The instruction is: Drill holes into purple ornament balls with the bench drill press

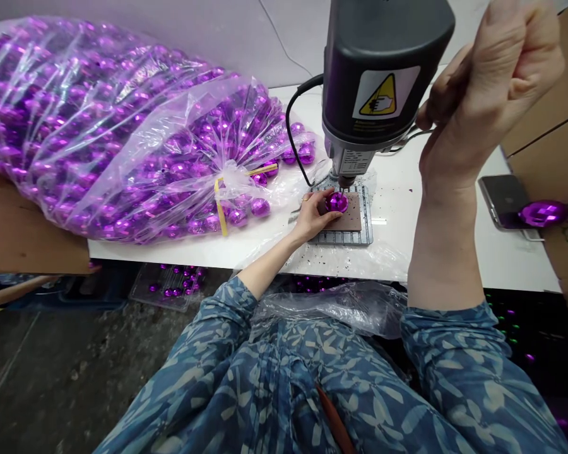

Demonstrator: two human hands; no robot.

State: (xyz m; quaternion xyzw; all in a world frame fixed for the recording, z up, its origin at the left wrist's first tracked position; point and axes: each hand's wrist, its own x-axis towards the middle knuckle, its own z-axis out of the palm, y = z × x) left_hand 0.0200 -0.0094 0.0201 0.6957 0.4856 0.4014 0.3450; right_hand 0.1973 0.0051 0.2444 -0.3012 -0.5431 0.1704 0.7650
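Observation:
A shiny purple ornament ball [336,202] sits on a brown pad [351,213], which lies on a wire rack [365,214] directly under a grey benchtop drill [378,82]. My left hand [311,215] is shut on the ball and holds it against the pad, just below the drill's chuck. Raised to the right of the drill, my right hand [492,82] curls around a thin metal lever [419,132] on the drill's side. The lever's grip is partly hidden by my fingers.
A large clear bag of purple balls [123,139], tied with yellow tape, fills the white table's [397,208] left side. Dark specks dot the tabletop. A phone [504,200] and another purple ball [543,214] lie at right, with cardboard sheets [549,82] beyond.

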